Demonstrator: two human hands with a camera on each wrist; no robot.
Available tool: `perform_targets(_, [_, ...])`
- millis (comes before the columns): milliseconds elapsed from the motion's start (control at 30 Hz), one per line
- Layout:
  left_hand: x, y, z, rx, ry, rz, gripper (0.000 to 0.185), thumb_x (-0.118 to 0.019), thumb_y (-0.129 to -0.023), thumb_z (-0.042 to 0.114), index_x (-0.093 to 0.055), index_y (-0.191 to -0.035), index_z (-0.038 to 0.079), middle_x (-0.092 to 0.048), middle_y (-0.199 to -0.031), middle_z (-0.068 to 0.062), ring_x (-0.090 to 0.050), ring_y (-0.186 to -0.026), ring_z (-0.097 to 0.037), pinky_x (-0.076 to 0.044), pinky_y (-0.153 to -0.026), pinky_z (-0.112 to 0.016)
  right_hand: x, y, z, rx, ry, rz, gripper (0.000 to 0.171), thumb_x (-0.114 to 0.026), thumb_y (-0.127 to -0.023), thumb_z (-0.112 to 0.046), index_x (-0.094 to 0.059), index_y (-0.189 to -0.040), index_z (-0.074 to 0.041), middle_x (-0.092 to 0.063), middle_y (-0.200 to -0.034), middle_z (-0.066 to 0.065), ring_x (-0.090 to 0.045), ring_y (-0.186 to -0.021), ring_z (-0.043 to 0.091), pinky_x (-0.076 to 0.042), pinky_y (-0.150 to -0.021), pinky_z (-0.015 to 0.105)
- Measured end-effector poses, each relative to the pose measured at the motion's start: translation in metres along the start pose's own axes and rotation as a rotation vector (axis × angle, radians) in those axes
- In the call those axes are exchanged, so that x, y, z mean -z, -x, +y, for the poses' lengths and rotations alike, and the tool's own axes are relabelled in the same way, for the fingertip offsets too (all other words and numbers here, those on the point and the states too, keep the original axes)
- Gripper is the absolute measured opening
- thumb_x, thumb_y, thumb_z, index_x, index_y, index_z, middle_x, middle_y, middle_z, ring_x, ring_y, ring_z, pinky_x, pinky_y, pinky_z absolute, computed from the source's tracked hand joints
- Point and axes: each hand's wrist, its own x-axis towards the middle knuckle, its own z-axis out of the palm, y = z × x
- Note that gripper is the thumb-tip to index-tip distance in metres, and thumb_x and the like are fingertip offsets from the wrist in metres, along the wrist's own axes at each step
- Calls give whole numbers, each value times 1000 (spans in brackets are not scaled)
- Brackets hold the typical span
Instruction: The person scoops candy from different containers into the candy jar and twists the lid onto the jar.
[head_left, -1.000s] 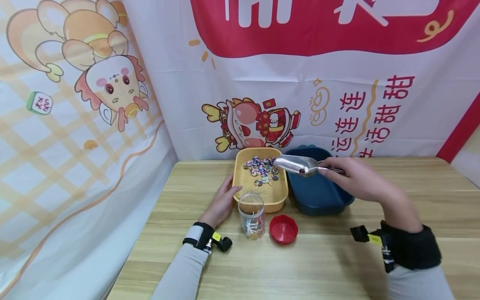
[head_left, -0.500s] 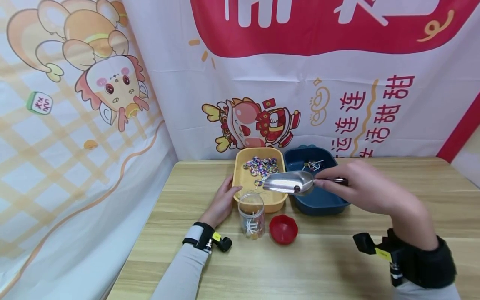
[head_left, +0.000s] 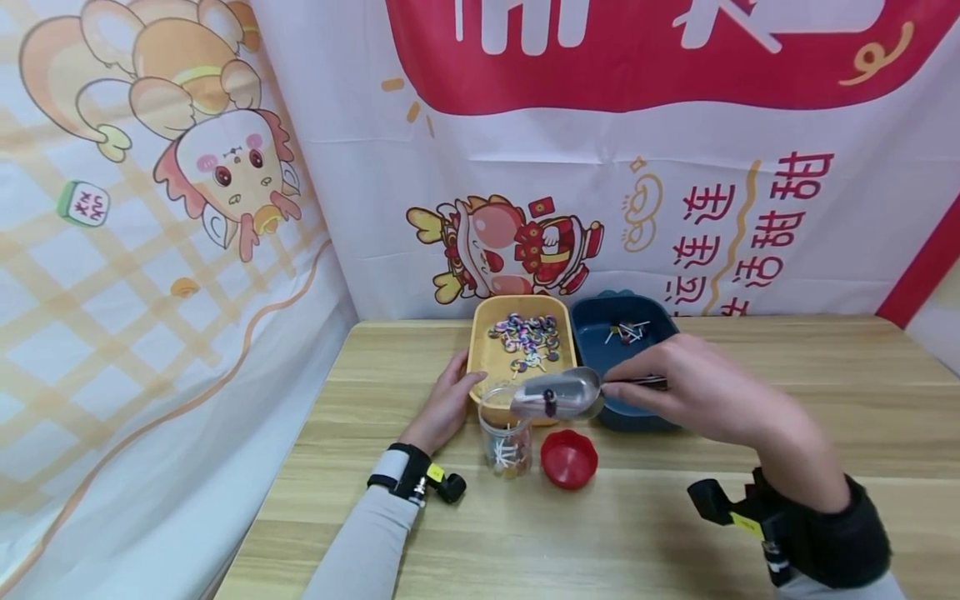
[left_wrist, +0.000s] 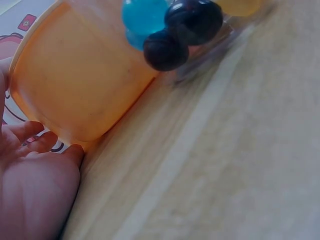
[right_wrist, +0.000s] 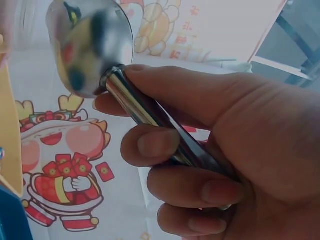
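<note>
My right hand grips the handle of a metal scoop, fingers curled round it. The scoop's bowl hangs tilted over the mouth of a clear jar, with a dark candy in it. The jar holds several lollipops. My left hand rests with straight fingers against the left side of the yellow tray, seen close in the left wrist view as an orange wall by my fingers. That tray holds several colourful lollipops.
A dark blue tray with a few lollipops stands right of the yellow one. A red lid lies on the wooden table beside the jar. Printed banners hang behind and to the left.
My right hand has carried the scoop from above the blue tray leftward and down to the jar's mouth. The left hand has stayed put.
</note>
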Motion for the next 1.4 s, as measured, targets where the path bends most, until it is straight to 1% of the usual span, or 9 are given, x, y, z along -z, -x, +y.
perform_targets(367, [0,-1,0,-6,-10,3,66,-52,-103,9,-24,-162,13,-19,-170,-8,-23,-155,-24,-26,-125,-38,5,7,2,-27,32,51,18,-73,-96,-27,-81,-110,-19,-78,-100,-6,-61,-73,4,-54,-62,22])
perform_targets(600, [-3,-3,1,-9,-66,9,63,-53,-106,20,-26,-162,15,-23,-169,-8,-28,-153,-25,-28,-124,-39,23,27,23,-47,86,209,19,-75,-94,-22,-80,-112,-17,-67,-82,-10,-51,-61,5,-38,-49,22])
perform_targets(700, [-4,-3,2,1,-111,10,62,-51,-108,25,-24,-163,17,-22,-169,-7,-29,-152,-24,-29,-124,-39,30,37,33,-93,94,274,23,-76,-93,-20,-80,-114,-12,-67,-83,-3,-51,-62,10,-35,-47,23])
perform_targets(867, [-7,-4,3,21,-160,17,64,-50,-108,32,-22,-164,18,-22,-170,-6,-30,-152,-23,-29,-124,-39,36,45,44,-186,123,336,29,-75,-94,-24,-78,-117,-6,-74,-105,18,-60,-83,24,-47,-55,21])
perform_targets(967, [-8,-4,5,35,-192,30,66,-50,-107,38,-22,-164,20,-23,-169,-5,-30,-152,-22,-29,-124,-39,38,47,48,-212,148,347,30,-73,-96,-25,-77,-117,-4,-74,-107,21,-60,-85,27,-48,-56,21])
perform_targets(1067, [-10,-4,7,41,-223,43,64,-49,-108,41,-24,-164,23,-24,-169,-4,-31,-152,-22,-29,-124,-40,39,44,56,-252,155,302,32,-72,-97,-27,-77,-116,-3,-73,-98,16,-58,-81,25,-43,-54,25])
perform_targets(1167, [-11,-5,7,32,-237,47,62,-47,-108,39,-25,-164,23,-25,-169,-5,-31,-152,-22,-29,-124,-41,39,38,68,-304,162,191,32,-70,-98,-29,-77,-116,-4,-72,-94,9,-57,-81,24,-43,-58,28])
perform_targets(1267, [-10,-5,6,22,-238,42,61,-46,-109,39,-26,-164,22,-26,-169,-6,-32,-151,-21,-30,-123,-40,34,31,83,-349,174,77,29,-68,-99,-28,-77,-114,-5,-71,-94,5,-57,-82,24,-49,-65,34])
perform_targets(1400, [-8,-5,3,19,-241,31,62,-47,-109,39,-25,-164,21,-25,-169,-7,-32,-151,-22,-32,-123,-39,21,18,103,-362,167,0,25,-65,-100,-23,-77,-108,-3,-73,-97,8,-61,-85,25,-57,-74,48])
